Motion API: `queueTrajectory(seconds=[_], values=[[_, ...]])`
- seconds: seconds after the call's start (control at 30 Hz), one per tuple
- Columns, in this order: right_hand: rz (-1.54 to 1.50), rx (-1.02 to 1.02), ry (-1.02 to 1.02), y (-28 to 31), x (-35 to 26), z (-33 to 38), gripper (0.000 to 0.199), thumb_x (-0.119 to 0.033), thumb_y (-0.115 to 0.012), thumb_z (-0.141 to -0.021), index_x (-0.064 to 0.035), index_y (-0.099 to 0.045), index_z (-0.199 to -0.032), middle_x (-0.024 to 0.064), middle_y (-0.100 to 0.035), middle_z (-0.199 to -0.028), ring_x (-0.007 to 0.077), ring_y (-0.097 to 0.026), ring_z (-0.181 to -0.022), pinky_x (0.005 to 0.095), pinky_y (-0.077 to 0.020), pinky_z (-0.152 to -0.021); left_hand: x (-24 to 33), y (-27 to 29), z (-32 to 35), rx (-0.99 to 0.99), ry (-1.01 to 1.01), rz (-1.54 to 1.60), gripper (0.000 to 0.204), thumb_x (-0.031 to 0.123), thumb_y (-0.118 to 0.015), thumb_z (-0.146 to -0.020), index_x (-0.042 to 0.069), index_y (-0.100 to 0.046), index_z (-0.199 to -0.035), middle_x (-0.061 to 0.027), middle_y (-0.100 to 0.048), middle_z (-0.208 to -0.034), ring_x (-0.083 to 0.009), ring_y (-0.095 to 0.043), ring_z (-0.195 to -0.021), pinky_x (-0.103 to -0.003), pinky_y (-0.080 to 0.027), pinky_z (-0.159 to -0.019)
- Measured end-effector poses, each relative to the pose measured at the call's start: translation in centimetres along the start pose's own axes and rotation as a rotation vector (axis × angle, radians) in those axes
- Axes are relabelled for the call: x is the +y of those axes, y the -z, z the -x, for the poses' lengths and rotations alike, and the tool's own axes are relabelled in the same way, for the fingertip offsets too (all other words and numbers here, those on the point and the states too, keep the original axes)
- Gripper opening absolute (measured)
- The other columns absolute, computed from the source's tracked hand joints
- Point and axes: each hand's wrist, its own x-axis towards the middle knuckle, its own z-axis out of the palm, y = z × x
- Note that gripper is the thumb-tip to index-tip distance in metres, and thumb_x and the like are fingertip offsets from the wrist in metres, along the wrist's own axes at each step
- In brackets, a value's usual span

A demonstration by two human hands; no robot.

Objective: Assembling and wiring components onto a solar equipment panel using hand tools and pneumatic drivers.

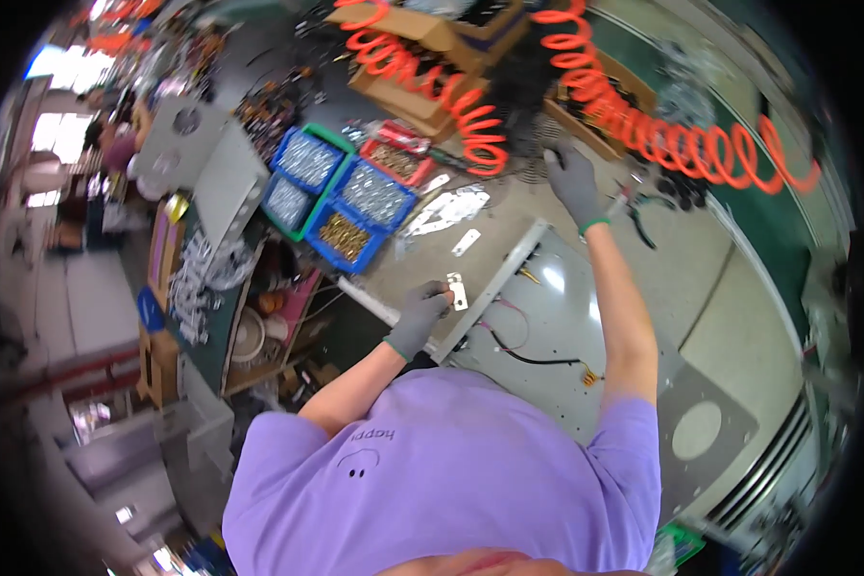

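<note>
My left hand [419, 321], in a grey glove, pinches a small flat metal plate with holes [458, 292] by its left edge, above the near side of the bench. My right hand [573, 182], also gloved, is stretched out at the far side of the bench. Its fingers look extended beside a dark, blurred heap [526, 125] and a red coiled air hose [475, 134]. Between me and the far items lies a large grey sheet-metal panel [557, 331], carrying a black cable [538, 360] and a brass-coloured piece [529, 276].
Blue and red bins [372, 192] of screws and small fasteners stand at the far left. Loose white metal plates [446, 211] lie beside them. Pliers [641, 226] rest right of my right hand. Open cardboard boxes [408, 91] and another red coiled hose [643, 125] are farther back.
</note>
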Motion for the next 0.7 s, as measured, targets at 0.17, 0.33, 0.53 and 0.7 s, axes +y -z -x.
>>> queueTrajectory(seconds=[0.17, 0.33, 0.53, 0.7], values=[[-0.207, -0.179, 0.022, -4.5, -7.3, 0.8, 0.021, -0.017, -0.054, -0.084, -0.0019, -0.061, -0.097, 0.0192, -0.062, -0.091, 0.0335, -0.060, -0.086, 0.0391, -0.0472, -0.076, -0.7, 1.6, -1.1, -0.021, -0.012, 0.083, 0.018, 0.013, -0.058, -0.083, -0.002, -0.058, -0.093, -0.0007, -0.052, -0.074, -0.0071, -0.044, -0.063, -0.022, -0.036, -0.057], [-0.150, -0.269, 0.078, -9.5, -14.2, -1.5, 0.022, -0.020, -0.054, -0.084, -0.0065, -0.062, -0.099, 0.0170, -0.062, -0.094, 0.0318, -0.059, -0.089, 0.0385, -0.0462, -0.079, -1.4, 5.0, -1.6, -0.047, -0.029, 0.110, 0.018, 0.013, -0.058, -0.084, -0.002, -0.058, -0.093, -0.0003, -0.053, -0.073, -0.0067, -0.044, -0.063, -0.022, -0.036, -0.057], [0.138, -0.361, 0.200, -18.8, -19.8, -8.0, 0.022, -0.023, -0.051, -0.085, -0.0099, -0.062, -0.100, 0.0139, -0.059, -0.095, 0.0317, -0.058, -0.090, 0.0406, -0.0461, -0.079, -1.4, 10.0, -3.6, -0.134, 0.009, 0.200, 0.019, 0.015, -0.058, -0.084, 0.000, -0.057, -0.097, 0.0010, -0.052, -0.077, -0.0063, -0.044, -0.066, -0.022, -0.036, -0.059], [0.527, -0.638, 0.607, -28.0, -20.1, -13.1, 0.018, -0.019, -0.051, -0.082, -0.0091, -0.063, -0.093, 0.0117, -0.060, -0.093, 0.0290, -0.059, -0.090, 0.0385, -0.0486, -0.076, 0.3, 15.1, -5.2, -0.209, 0.002, 0.143, 0.015, 0.015, -0.057, -0.084, 0.002, -0.060, -0.091, 0.0037, -0.050, -0.074, -0.0046, -0.042, -0.066, -0.021, -0.035, -0.059]])
